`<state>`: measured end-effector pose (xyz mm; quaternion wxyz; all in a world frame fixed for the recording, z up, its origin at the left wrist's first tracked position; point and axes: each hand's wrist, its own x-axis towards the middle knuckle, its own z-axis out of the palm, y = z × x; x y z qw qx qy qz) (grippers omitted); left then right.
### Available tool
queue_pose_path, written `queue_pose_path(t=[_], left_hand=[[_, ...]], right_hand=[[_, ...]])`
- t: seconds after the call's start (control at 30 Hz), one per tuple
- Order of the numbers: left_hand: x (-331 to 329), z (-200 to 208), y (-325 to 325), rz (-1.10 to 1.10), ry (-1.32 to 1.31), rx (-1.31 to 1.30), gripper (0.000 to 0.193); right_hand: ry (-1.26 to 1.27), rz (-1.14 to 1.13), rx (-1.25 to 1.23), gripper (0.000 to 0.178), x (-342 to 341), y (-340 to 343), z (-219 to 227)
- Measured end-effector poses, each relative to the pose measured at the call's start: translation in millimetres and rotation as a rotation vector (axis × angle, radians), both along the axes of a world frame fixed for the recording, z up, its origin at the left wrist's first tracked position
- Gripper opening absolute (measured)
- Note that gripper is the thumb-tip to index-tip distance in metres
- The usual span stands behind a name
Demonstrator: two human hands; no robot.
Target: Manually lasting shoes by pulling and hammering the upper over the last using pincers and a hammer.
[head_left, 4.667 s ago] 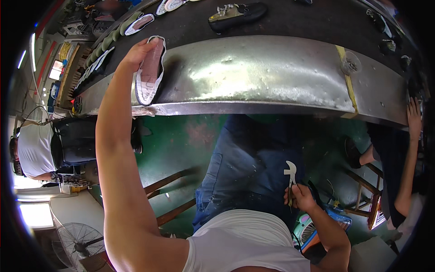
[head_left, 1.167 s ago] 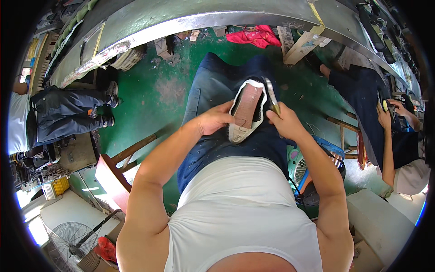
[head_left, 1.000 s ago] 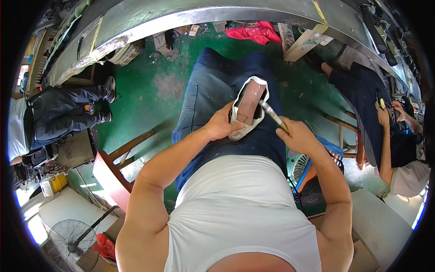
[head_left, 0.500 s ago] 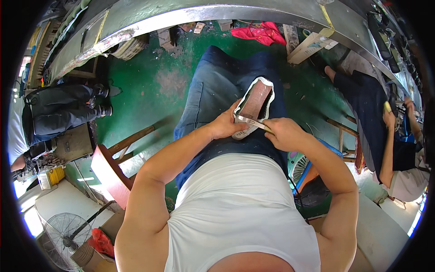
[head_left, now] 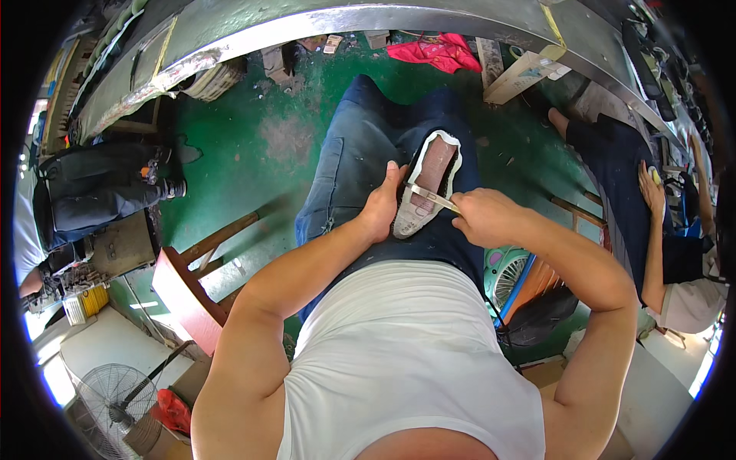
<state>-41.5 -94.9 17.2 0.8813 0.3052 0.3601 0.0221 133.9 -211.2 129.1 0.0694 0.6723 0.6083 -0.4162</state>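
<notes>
A shoe upper on a last [head_left: 418,218] lies bottom up on my blue-trousered lap, its toe pointing away from me or its heel; I cannot tell which. Its bottom is brown in the middle with a white folded rim and a grey near end. My left hand [head_left: 381,203] grips its left side, thumb raised along the edge and fingers mostly hidden. In my right hand [head_left: 491,218] is a slim metal tool [head_left: 433,197], its handle covered by my fist. The tool's flat head lies across the brown bottom. Its exact kind is unclear.
A metal-edged workbench [head_left: 368,15] curves across the front. Stools stand on both sides, one with a pink side [head_left: 184,299]. A green fan [head_left: 502,276] is by my right hip. Co-workers sit left and right; one's hand [head_left: 652,189] shows at right. A red cloth [head_left: 437,54] lies ahead.
The tool's head has moved away from me, from the near end onto the brown middle. My left thumb has lifted, and my right elbow has swung outward.
</notes>
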Motion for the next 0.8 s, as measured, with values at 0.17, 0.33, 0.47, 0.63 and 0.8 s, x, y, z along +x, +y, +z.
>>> queue_pose_path(t=[0.17, 0.33, 0.47, 0.63, 0.8], left_hand=[[10.8, -34.7, 5.0, 0.107, 0.318, 0.471, 0.071], [6.7, -36.9, 14.7, -0.027, 0.384, 0.925, 0.055], [3.6, -30.6, 7.7, -0.104, 0.319, 1.156, 0.049], [4.8, -25.3, 9.7, -0.207, 0.129, 1.54, 0.047], [5.8, -6.7, 19.2, -0.635, 0.083, 1.623, 0.053]], right_hand=[[0.074, -0.29, 0.402, 0.025, -41.0, -23.0, -58.6], [0.248, -0.281, 0.092, 0.037, -11.1, -18.6, -34.8], [-0.025, -0.278, 0.643, 0.031, -2.4, -28.7, -47.3], [-0.094, -0.371, 0.414, 0.029, -5.2, -38.0, -59.5], [-0.043, -0.411, 0.341, 0.024, 18.7, -49.0, -77.0]])
